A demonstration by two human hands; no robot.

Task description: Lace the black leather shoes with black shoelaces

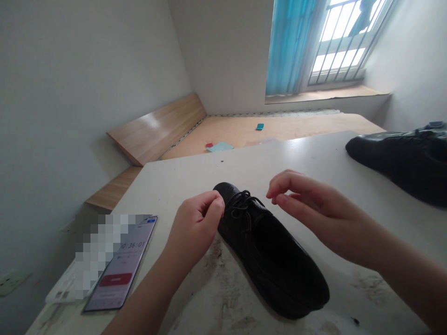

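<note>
Right, in the head view the black shoe (307, 298) lies on the white desk (167, 186) between your two hands, its toe pointing away from you and a little left, its heel nearer you and to the right. Your left hand (199, 221) is curled into a loose fist at the toe end, overlapping the shoe's left edge — you can't tell from here whether it touches, or whether anything is tucked inside. Your right hand (317, 204) hangs half open past the shoe's right side, fingers bent over the thumb with a small gap, gripping nothing you can see. The laces (246, 200) sit between them, looped in a bow. A phone (122, 265) lies left of your left forearm — another dark shoe (394, 163) rests at far right.
</note>
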